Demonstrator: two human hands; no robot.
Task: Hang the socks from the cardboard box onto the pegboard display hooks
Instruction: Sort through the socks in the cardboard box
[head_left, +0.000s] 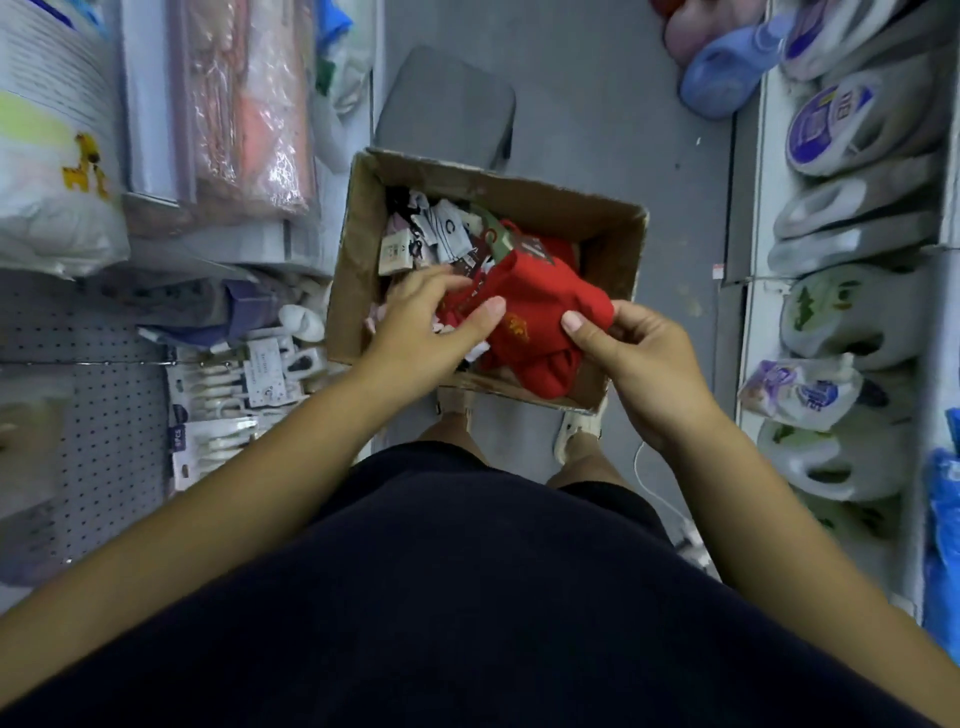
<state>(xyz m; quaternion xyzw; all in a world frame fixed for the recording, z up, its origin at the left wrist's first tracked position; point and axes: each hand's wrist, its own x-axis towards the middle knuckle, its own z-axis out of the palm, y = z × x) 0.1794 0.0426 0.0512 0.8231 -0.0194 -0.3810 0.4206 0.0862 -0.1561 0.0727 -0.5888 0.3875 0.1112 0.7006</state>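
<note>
Much is left, I judge: the cardboard box (358, 270) at twelve o'clock still holds many socks. The left hand (436, 325) and right hand (641, 356) curl their fingers round red socks (540, 296) inside it. The pegboard (104, 415) at nine o'clock carries some packs (270, 387).

Brown all round on the cardboard box (363, 218), and inside it's a burst of bright red socks (545, 291), a small yellow-gold emblem (515, 327) showing on the fabric. Next to them, black-and-white tagged socks (447, 231), with a green band (500, 240) among them. Over at the side the pegboard (104, 415) is grey, dotted with even rows of dark holes. Grey floor (597, 130) underneath. Pink packets (249, 104) on the shelf, a white bag (52, 218) with a yellow animal print, a pale blue bottle (727, 78), white jugs (857, 332) with green labels. The person's top (467, 597) is dark navy, plain
</note>
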